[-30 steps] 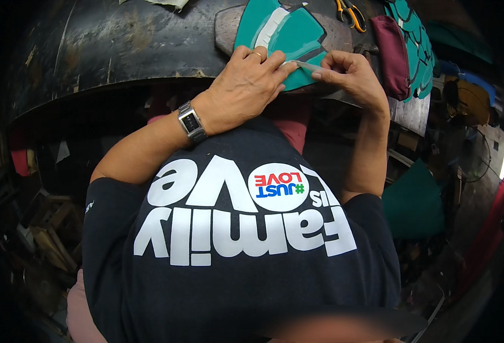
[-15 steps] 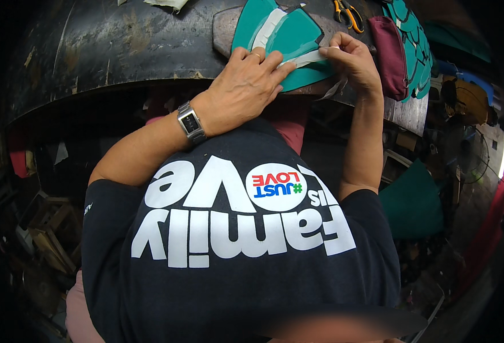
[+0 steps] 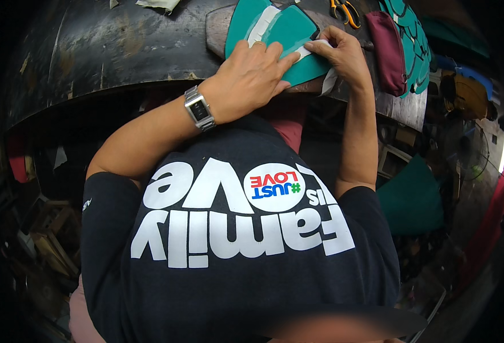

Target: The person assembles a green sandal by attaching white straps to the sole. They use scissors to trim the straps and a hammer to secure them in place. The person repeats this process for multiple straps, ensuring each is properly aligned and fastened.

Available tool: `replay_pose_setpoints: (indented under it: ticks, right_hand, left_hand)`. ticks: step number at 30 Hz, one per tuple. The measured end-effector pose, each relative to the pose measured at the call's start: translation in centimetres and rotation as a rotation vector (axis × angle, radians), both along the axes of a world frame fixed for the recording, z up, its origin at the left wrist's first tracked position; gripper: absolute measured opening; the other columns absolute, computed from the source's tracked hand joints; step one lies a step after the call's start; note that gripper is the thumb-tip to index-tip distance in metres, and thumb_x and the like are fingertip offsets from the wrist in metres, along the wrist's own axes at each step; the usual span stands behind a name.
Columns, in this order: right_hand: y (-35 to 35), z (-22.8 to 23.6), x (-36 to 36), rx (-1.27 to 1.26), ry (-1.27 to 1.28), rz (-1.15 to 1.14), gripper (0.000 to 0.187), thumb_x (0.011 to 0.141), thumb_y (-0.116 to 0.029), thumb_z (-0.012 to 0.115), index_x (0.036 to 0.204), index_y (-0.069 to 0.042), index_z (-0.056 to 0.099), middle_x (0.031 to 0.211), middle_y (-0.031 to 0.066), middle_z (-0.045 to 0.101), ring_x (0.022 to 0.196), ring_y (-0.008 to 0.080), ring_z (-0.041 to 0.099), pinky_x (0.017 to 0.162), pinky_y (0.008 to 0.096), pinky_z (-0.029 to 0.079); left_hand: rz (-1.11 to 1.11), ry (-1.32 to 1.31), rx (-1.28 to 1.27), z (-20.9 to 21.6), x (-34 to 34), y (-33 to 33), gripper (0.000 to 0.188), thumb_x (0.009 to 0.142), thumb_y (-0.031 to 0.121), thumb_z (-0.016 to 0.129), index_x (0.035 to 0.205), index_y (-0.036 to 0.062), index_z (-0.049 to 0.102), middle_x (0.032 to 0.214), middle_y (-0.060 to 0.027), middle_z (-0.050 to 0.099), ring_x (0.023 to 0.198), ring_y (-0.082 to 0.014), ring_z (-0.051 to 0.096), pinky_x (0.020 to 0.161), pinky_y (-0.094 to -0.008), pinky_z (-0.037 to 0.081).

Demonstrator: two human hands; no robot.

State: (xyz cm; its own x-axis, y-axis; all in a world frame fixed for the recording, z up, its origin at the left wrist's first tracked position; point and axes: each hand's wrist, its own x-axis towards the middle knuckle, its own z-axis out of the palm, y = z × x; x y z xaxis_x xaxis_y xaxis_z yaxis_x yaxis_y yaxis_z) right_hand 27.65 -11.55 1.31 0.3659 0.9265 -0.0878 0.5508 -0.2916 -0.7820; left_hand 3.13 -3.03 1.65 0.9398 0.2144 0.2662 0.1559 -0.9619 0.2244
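Observation:
A green fabric-like piece (image 3: 290,31) with dark edges lies at the table's near edge on a worn board (image 3: 217,28). One white strip (image 3: 262,27) runs along its seam. My left hand (image 3: 249,74) rests on the piece with fingers spread, its index fingertip at a second white strip (image 3: 304,52). Over at the piece's right edge, my right hand (image 3: 343,57) pinches that second strip between thumb and fingers. A loose tail (image 3: 329,81) of it hangs below the right hand.
Orange-handled pliers (image 3: 346,12) lie beyond my right hand. To the right sit a maroon zip pouch (image 3: 386,54) and a pile of green cut pieces (image 3: 416,48). The dark, scuffed table (image 3: 120,57) stretches left, with a pale scrap (image 3: 160,4) at its far side.
Both hands have shifted slightly, the right one a little left and down. Less of the second strip shows between the hands, and its loose tail hangs differently.

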Motion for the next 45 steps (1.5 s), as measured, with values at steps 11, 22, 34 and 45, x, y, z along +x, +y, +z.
replay_pose_setpoints:
  ticks: [11,22,34,45]
  right_hand:
    - [-2.0,2.1,-0.6,0.017,0.121,-0.016,0.020,0.088,-0.017,0.078,0.082,-0.003,0.065,0.073,-0.0072,0.055,0.071,0.0014,0.047,0.062,0.0195,0.038]
    - [-1.1,0.2,-1.4,0.148,-0.273,-0.181,0.026,0.084,-0.028,0.078,0.086,-0.004,0.069,0.069,0.0057,0.065,0.063,0.0131,0.059,0.060,0.0306,0.049]
    - [-1.1,-0.6,-1.0,0.230,0.111,-0.193,0.023,0.087,-0.018,0.078,0.102,-0.004,0.069,0.069,-0.0021,0.062,0.063,0.0056,0.055,0.058,0.0233,0.044]
    - [-5.2,1.8,-6.5,0.141,0.620,0.006,0.034,0.089,-0.001,0.070,0.123,-0.001,0.062,0.102,0.0007,0.065,0.096,0.0080,0.061,0.085,0.0238,0.048]
  left_hand:
    - [-0.059,0.024,-0.075,0.2,2.5,1.3,0.062,0.089,0.042,0.071,0.138,0.0070,0.057,0.077,-0.0116,0.069,0.076,-0.0274,0.070,0.064,-0.0372,0.054]
    - [-0.095,0.142,-0.131,0.8,3.5,1.8,0.075,0.088,0.047,0.070,0.150,0.0116,0.045,0.073,-0.0139,0.068,0.069,-0.0320,0.069,0.064,-0.0405,0.054]
    - [-0.119,0.104,-0.108,0.8,4.4,2.4,0.074,0.088,0.055,0.066,0.144,0.0096,0.051,0.073,-0.0142,0.069,0.070,-0.0331,0.069,0.065,-0.0417,0.054]
    - [-0.264,0.204,-0.113,2.9,0.7,6.0,0.046,0.094,0.042,0.064,0.134,0.0206,0.062,0.072,-0.0134,0.067,0.071,-0.0322,0.068,0.064,-0.0422,0.051]
